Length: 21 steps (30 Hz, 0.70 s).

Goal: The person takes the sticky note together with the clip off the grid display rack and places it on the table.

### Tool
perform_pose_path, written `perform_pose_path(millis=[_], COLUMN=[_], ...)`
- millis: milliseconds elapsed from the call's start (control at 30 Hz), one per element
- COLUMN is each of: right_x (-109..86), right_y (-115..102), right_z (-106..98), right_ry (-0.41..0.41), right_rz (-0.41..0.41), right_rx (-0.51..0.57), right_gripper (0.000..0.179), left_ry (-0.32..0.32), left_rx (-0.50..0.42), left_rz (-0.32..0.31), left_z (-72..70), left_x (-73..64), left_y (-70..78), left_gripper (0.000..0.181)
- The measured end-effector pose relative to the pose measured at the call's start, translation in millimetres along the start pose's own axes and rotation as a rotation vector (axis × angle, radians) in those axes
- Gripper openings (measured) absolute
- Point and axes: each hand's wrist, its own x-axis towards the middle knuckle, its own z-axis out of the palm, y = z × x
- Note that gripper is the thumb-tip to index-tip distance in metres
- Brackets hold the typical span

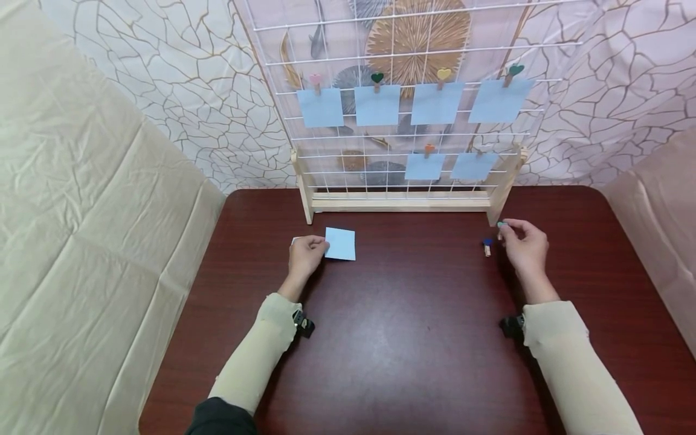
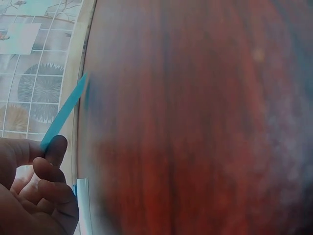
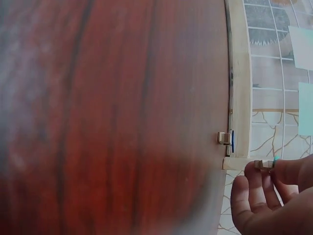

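Rightward from the left hand (image 1: 306, 257) juts its pinched note (image 1: 341, 244); the right hand (image 1: 526, 249) pinches a clip (image 3: 264, 164).

The note (image 2: 63, 113) in my left hand (image 1: 306, 257) is blue, the clip (image 3: 264, 164) in my right hand (image 1: 526, 249) teal-topped — the table (image 1: 413, 314) dark red-brown, the backdrop (image 1: 217, 78) towards twelve o'clock gold-veined white.

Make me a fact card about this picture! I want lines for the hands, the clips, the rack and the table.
Left hand: pinches a blue note
Right hand: pinches a teal-heart clip
Loose clip: a blue-heart clip, on the table near the right hand
Rack: white wire grid, wooden base
Upper notes: four
Upper clip hearts, left to right: pink, dark green, yellow, green
Lower notes: two
Table colour: dark reddish brown
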Motion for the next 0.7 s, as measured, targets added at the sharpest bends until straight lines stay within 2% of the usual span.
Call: perform_pose_path(millis=[200,400,567,700], right_x=[-1.2,-0.9,-0.6,-0.2], right_y=[-1,3,5,6], right_z=[-7,-10,-11,-12], right_ry=[-0.070,-0.123,-0.156,-0.159], right_rz=[0.063,0.079,0.093,0.107], right_rx=[-0.098,-0.101,-0.127,-0.148], right_gripper=[0.037,0.037,0.037,0.037], left_ry=[-0.009,-0.001,-0.017,-0.011], left_rx=[-0.009,0.001,-0.049,0.000], left_rz=[-0.019,-0.017,0.025,0.082], left_z=[0.2,1.0,0.9,2.7], left_x=[-1.2,-2.1,-3.6,-3.0], left_y=[-0.3,-0.3,0.3,2.3], left_gripper=[0.025,0.025,0.024,0.015])
